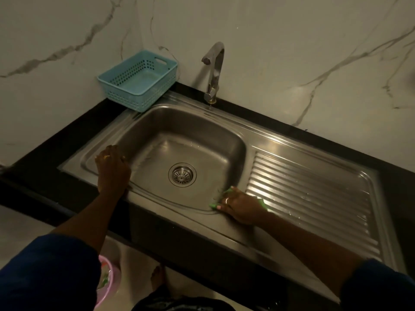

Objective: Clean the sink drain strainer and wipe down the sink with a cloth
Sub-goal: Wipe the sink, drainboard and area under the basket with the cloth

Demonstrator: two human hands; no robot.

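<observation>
A stainless steel sink (157, 122) is set in a black counter, with a round metal drain strainer (182, 174) seated in the basin floor. My right hand (241, 204) presses a green cloth (213, 206) onto the sink rim at the basin's near right corner, beside the ribbed drainboard (310, 194). Only the cloth's edges show around my fingers. My left hand (112, 169) rests flat on the basin's left rim, with its fingers over the edge, and holds nothing.
A light blue perforated basket (139, 80) stands on the counter at the back left. A metal tap (214, 70) rises behind the basin against the marble wall. A pink bowl (107, 286) sits on the floor below, near my foot.
</observation>
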